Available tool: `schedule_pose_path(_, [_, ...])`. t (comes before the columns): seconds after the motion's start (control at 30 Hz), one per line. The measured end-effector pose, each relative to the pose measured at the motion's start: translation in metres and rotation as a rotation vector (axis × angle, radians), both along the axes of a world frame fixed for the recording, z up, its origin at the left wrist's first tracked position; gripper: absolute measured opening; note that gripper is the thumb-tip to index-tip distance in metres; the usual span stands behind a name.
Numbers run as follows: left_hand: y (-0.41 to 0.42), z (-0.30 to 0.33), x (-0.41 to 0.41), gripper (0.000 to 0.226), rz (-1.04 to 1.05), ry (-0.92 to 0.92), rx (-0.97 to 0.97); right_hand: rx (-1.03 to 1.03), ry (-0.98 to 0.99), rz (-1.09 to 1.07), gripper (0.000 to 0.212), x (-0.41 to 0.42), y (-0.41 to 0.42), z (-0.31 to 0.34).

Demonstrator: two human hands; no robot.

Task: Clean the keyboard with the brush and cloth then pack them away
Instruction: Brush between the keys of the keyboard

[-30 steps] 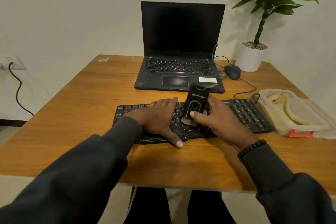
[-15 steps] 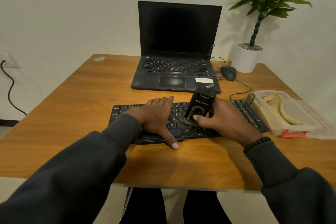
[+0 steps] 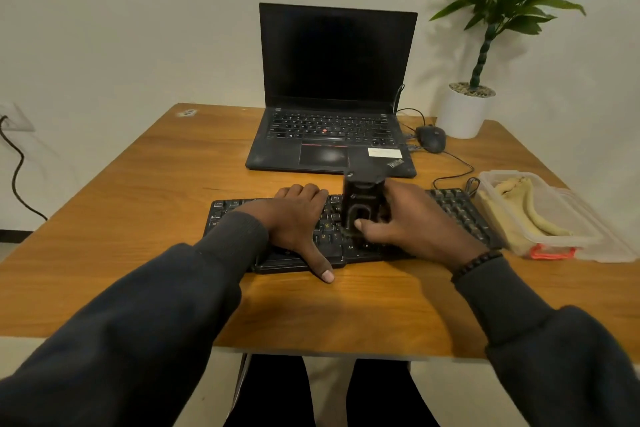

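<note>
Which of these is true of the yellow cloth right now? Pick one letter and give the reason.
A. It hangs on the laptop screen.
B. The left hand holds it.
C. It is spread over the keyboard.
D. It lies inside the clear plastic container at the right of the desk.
D: the yellow cloth lies bunched inside the clear container at the desk's right edge, while the left hand rests flat on the keyboard.

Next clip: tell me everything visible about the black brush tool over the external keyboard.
The black block-shaped plastic brush tool stands roughly upright, motion-blurred. Its front bears a pale logo and a U-shaped outline; its flat top overlaps the laptop's front edge in the picture. The right hand grips it, thumb across the lower front. Its lower end sits at the keys of the black external keyboard; bristles cannot be made out. The left hand lies flat beside it, apart.
</note>
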State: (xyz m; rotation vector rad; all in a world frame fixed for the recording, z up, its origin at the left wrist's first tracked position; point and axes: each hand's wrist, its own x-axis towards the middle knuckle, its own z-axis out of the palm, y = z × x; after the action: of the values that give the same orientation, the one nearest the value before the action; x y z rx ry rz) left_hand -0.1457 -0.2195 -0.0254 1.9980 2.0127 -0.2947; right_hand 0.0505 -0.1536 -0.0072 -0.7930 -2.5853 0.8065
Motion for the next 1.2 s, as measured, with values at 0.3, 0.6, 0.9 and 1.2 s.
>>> schedule_pose_path(0.3, [0.002, 0.002, 0.001, 0.145, 0.008, 0.021, -0.030, 0.042, -0.063, -0.084, 0.041, 0.032, 0.014, 0.009])
schedule_pose_path(0.6, [0.002, 0.003, 0.002, 0.144, 0.015, 0.024, -0.042, 0.033, -0.125, -0.027, 0.044, 0.025, 0.009, 0.006])
schedule_pose_path(0.9, [0.005, 0.001, 0.001, 0.145, 0.015, 0.041, -0.048, 0.084, -0.056, -0.011, 0.047, 0.021, 0.004, -0.003])
schedule_pose_path(1.2, [0.006, 0.000, 0.000, 0.147, 0.011, 0.040, -0.056, 0.002, -0.233, 0.090, 0.044, 0.025, 0.021, 0.015])
